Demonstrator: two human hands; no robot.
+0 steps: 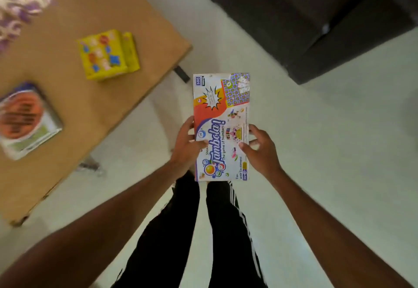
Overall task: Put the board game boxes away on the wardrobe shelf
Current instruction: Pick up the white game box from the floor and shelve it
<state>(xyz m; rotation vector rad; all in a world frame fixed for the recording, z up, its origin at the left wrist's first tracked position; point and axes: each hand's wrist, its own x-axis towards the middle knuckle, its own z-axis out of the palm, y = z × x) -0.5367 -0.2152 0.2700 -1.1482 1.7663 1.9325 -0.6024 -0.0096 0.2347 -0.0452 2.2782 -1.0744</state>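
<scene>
While the person is standing on the pale floor (328, 163), the Tambola box (222, 115) is lying flat between both hands, above the legs (176, 231). The left hand (184, 149) is gripping its left edge, thumb on top; the right hand (262, 152) is pinching the right edge. The wooden table (74, 97) is carrying a yellow box (104, 54) and an orange-topped box (24, 120); open floor is separating it from a dark sofa (316, 22)

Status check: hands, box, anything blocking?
Both gripping: left hand, right hand on Tambola box. On table: yellow box, orange box. Wardrobe not visible.
</scene>
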